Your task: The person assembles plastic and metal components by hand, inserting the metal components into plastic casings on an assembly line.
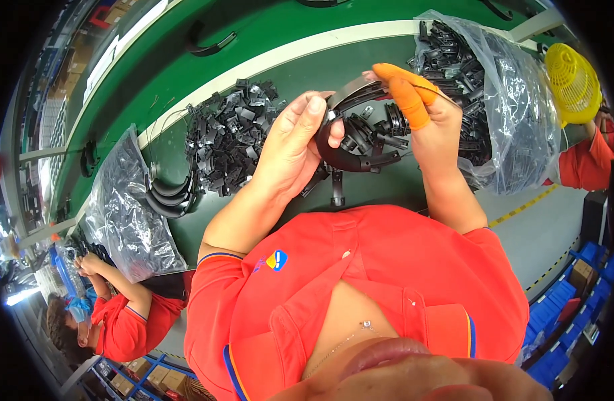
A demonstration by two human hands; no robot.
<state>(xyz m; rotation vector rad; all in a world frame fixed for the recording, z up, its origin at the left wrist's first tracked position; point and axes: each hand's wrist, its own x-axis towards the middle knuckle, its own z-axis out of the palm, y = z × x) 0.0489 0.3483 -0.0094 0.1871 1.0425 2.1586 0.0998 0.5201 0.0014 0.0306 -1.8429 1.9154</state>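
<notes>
Above the green bench I hold a black curved headphone headband (347,159) between both hands. My left hand (290,144) is closed round its left side, thumb up by the rim. A thin greyish strip (354,88) arches along the top of the band. My right hand (431,117), with orange covers on two fingers, pinches the far right end of that strip. Behind and below the band lie black jointed headset parts (360,134), partly hidden by it. One black piece (337,190) stands out toward my chest.
Left of my hands is a heap of small black plastic pieces (227,134), with padded headbands (170,194) and a clear bag (130,207) beyond. On the right, a clear bag (514,100) holds black parts, near a yellow basket (573,83). Co-workers sit on both sides; a green conveyor (273,27) runs behind.
</notes>
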